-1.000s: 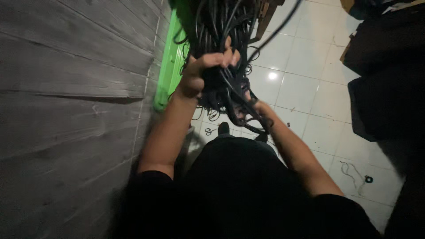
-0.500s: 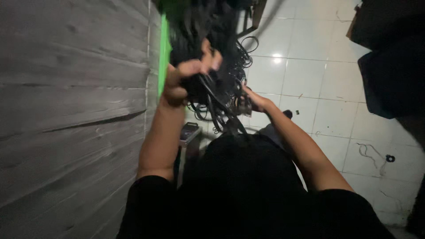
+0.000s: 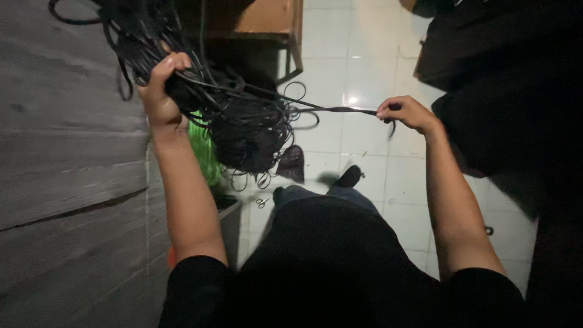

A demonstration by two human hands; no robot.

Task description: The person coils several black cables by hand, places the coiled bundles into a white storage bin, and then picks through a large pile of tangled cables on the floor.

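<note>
I hold cable bundle [image 3: 243, 121] high, left hand [image 3: 159, 91] grip closed round it; right hand [image 3: 408, 113] pinches strand [image 3: 340, 110] taut rightward, separating it from tangle.

A pale tiled floor [image 3: 364, 67] is carrying a wooden table [image 3: 267, 24]; small scissors [image 3: 263, 201] are lying near that table's leg.

— What have you got in your left hand [image 3: 159, 91]?
— You grip a tangled bundle of black cords [image 3: 243, 124], raised beside the grey plank wall [image 3: 67, 158].
— And your right hand [image 3: 408, 113]?
— You pinch one strand [image 3: 340, 110] drawn sideways from the bundle, above the white tiled floor [image 3: 370, 67].
</note>
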